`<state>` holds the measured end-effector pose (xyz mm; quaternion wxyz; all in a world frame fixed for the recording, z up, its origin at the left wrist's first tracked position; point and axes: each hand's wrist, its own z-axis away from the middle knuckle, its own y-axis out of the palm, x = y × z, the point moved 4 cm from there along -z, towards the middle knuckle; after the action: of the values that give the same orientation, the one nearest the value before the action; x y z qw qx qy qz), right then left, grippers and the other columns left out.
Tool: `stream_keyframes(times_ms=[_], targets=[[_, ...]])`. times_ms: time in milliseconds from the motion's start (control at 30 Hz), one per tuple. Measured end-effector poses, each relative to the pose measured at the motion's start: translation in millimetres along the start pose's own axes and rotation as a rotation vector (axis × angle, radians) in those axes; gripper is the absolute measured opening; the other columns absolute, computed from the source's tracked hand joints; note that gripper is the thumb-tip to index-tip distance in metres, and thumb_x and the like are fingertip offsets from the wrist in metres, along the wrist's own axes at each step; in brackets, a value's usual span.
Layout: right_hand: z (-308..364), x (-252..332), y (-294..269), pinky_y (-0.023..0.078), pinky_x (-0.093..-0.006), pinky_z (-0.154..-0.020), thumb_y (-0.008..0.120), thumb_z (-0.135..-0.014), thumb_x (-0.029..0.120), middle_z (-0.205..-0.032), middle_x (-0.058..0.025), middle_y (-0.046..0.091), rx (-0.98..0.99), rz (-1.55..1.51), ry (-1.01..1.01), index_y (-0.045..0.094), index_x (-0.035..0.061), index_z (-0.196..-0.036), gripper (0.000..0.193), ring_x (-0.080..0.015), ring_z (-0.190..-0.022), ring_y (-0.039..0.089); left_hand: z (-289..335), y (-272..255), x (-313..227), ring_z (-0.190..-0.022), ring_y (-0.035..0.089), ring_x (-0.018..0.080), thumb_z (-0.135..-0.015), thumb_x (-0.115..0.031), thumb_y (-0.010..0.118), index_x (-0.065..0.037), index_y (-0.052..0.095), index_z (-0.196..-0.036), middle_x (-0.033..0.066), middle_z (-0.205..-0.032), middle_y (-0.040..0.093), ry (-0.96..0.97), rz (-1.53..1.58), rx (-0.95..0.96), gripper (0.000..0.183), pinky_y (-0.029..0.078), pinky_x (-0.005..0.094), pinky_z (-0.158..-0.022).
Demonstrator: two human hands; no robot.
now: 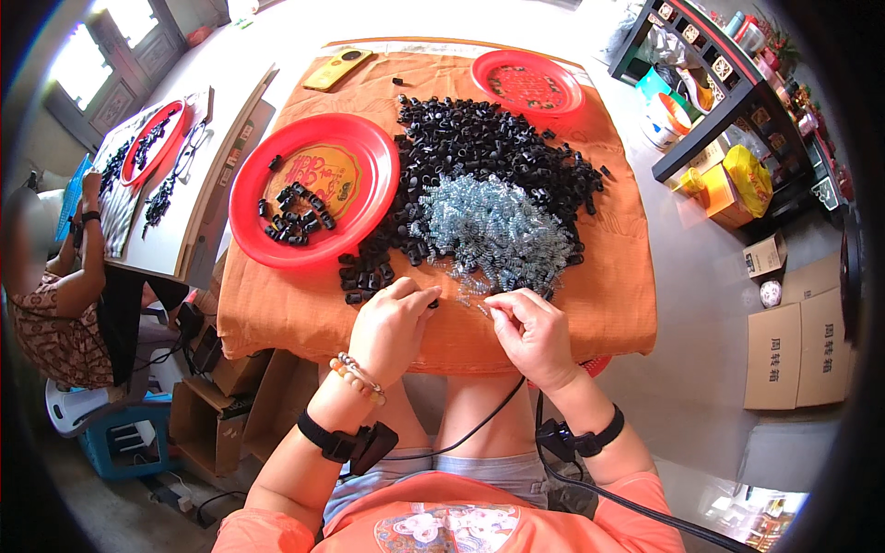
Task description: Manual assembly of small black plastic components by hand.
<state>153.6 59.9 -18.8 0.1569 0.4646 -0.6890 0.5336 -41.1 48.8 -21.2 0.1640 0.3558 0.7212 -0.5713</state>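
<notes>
My left hand point(392, 324) is closed near the front edge of the table, with a small black plastic piece point(433, 303) between thumb and fingertips. Just to its right, my right hand point(533, 334) pinches a thin metal coil spring point(482, 309) at its fingertips. Beyond both hands lies a heap of silvery springs point(498, 230), resting against a larger pile of black plastic pieces point(479, 129). A red round tray point(253, 207) on the left carries several black pieces.
An orange cloth point(608, 304) covers the table. A yellow phone point(339, 69) and a second red tray point(573, 100) sit at the far side. Left, another person point(60, 323) works at a white table point(171, 235). Cardboard boxes point(784, 355) stand right; cables run from my wrist straps.
</notes>
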Motion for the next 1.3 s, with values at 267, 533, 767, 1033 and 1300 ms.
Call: stream_keyframes(times_ms=[267,533,767,1033,1300], targets=[[1.3,5.4,19.7,0.047,-0.022,-0.057,0.065,-0.088,0.003,-0.083,-0.0048,0.069,0.106,-0.589,0.426,0.06,0.0072,-0.125,0.038,-0.0049,-0.062,0.056,6.1,5.6,-2.8,-0.075,0.064,0.0276,-0.075,-0.015,0.077,-0.006,0.072,-0.091,0.0079,-0.081,0.063,0.015,-0.004,-0.07,0.019,0.052,0.0367,-0.067],[-5.8,9.1,31.3,0.05,-0.0272,-0.055,0.066,-0.086,0.005,-0.079,-0.0071,0.069,0.172,-0.34,0.334,0.056,0.0071,-0.13,0.046,-0.0108,-0.058,0.062,8.7,6.3,0.7,-0.072,0.064,0.0254,-0.069,-0.01,0.079,-0.007,0.074,-0.09,0.0068,-0.081,0.064,0.054,0.02,-0.106,0.022,0.052,0.035,-0.064],[-11.1,13.3,31.6,0.051,-0.0321,-0.055,0.068,-0.083,0.006,-0.077,-0.0083,0.069,0.219,-0.204,0.329,0.055,0.0077,-0.13,0.049,-0.0174,-0.057,0.064,11.0,8.6,1.2,-0.075,0.064,0.0247,-0.067,-0.008,0.078,-0.009,0.075,-0.09,0.0061,-0.082,0.065,0.098,0.021,-0.13,0.024,0.052,0.0353,-0.065],[-11.8,14.0,29.9,0.048,-0.0247,-0.053,0.071,-0.086,0.009,-0.076,-0.0042,0.067,0.187,-0.277,0.341,0.058,0.0067,-0.127,0.043,-0.0064,-0.056,0.057,12.7,5.7,7.6,-0.073,0.065,0.025,-0.068,-0.009,0.078,-0.006,0.074,-0.09,0.0076,-0.082,0.067,0.082,0.082,-0.159,0.022,0.053,0.0345,-0.064],[-30.2,-1.2,4.7,0.05,-0.0302,-0.057,0.067,-0.086,0.005,-0.083,-0.0082,0.065,-0.002,0.101,0.162,0.069,0.0076,-0.105,0.02,-0.0188,-0.063,0.062,13.7,1.2,3.8,-0.06,0.063,0.0184,-0.074,-0.011,0.078,-0.005,0.071,-0.089,0.0053,-0.075,0.065,0.04,0.163,-0.15,0.018,0.051,0.0296,-0.056]])
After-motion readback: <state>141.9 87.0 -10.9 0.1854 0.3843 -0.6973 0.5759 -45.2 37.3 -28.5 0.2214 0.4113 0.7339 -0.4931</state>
